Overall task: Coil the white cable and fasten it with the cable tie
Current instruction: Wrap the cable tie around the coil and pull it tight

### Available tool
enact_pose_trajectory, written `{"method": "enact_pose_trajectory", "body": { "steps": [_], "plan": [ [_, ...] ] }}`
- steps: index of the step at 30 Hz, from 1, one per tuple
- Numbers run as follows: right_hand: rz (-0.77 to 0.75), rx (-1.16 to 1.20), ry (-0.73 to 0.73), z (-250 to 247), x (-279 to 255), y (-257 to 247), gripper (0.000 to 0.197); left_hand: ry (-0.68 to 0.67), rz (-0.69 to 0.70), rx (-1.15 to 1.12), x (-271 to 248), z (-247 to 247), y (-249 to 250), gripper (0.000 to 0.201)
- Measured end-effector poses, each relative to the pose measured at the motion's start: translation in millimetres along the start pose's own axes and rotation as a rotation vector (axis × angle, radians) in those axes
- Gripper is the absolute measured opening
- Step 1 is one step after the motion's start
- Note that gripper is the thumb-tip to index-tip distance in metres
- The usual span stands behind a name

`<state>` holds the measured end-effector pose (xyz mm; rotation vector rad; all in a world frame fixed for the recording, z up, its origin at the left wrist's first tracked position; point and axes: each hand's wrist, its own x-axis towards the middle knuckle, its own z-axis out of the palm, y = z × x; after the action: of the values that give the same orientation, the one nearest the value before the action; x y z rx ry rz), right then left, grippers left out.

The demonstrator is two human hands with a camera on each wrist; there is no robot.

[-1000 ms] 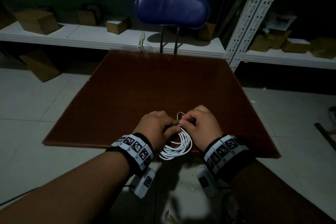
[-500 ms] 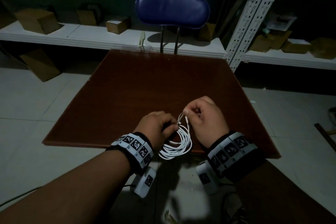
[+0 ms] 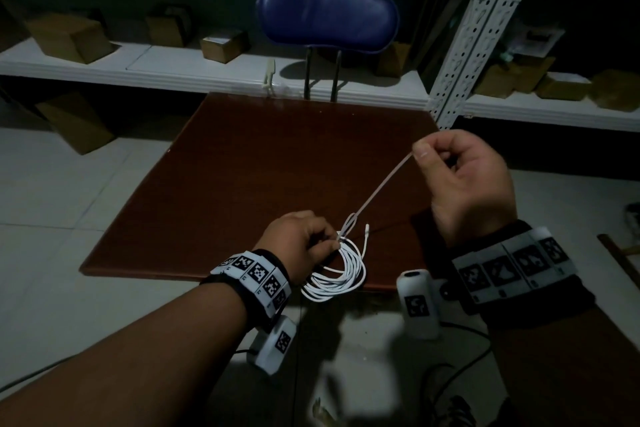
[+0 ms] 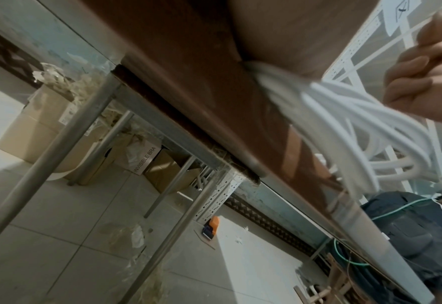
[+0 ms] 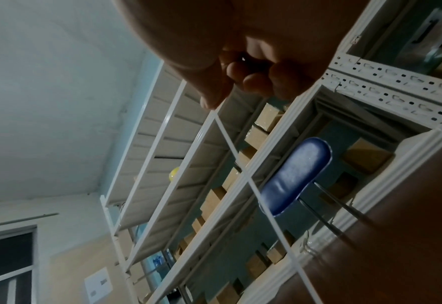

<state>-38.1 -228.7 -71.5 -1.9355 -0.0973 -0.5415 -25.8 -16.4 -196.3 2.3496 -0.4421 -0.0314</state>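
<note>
The white cable (image 3: 341, 274) is wound into a coil that hangs over the near edge of the brown table (image 3: 242, 184). My left hand (image 3: 304, 244) grips the top of the coil, where the cable tie (image 3: 381, 189) loops around the strands. The tie's long tail runs taut up and to the right to my right hand (image 3: 460, 180), which pinches its end between thumb and forefinger above the table. The left wrist view shows the coil (image 4: 357, 127) close up under my palm. In the right wrist view the tie (image 5: 253, 185) stretches away from my thumb.
A blue-backed chair (image 3: 327, 17) stands behind the table's far edge. White metal shelving (image 3: 460, 55) with cardboard boxes (image 3: 69, 35) runs along the back and right. Tiled floor lies to the left and right of the table.
My right hand has pulled away up and to the right, drawing the cable tie's tail out taut. The tie's loop has narrowed around the coil. My left hand stays on the coil.
</note>
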Motion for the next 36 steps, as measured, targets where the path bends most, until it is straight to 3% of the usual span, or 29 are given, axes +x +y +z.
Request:
{"method": "enact_pose_trajectory", "body": {
  "steps": [6,8,12,16,20,24,36],
  "plan": [
    [0.146,0.157,-0.009,11.5,-1.6,12.9,0.003,-0.013,-0.015,-0.025,0.8,-0.9,0.5,0.016],
    [0.198,0.169,-0.055,21.7,-9.0,26.5,0.012,-0.014,-0.028,-0.036,1.4,-0.4,0.0,0.019],
    [0.343,-0.281,-0.198,32.1,-20.3,57.4,0.019,-0.019,-0.044,-0.063,0.9,0.0,0.6,0.011],
    [0.476,-0.661,-0.402,35.9,-27.1,75.5,0.030,-0.008,-0.016,-0.044,1.4,0.1,0.5,0.017],
    [0.381,-0.805,-0.456,47.4,-33.5,78.2,0.032,-0.008,0.019,-0.020,1.9,1.0,-2.5,0.014],
    [0.383,-0.729,-0.482,51.2,-33.0,76.0,0.011,0.006,0.040,-0.026,1.3,1.8,-3.8,0.017],
    [0.431,-0.389,-0.493,52.6,-35.0,77.2,0.010,0.028,0.073,-0.036,1.2,2.7,-6.6,0.007]
  ]
}}
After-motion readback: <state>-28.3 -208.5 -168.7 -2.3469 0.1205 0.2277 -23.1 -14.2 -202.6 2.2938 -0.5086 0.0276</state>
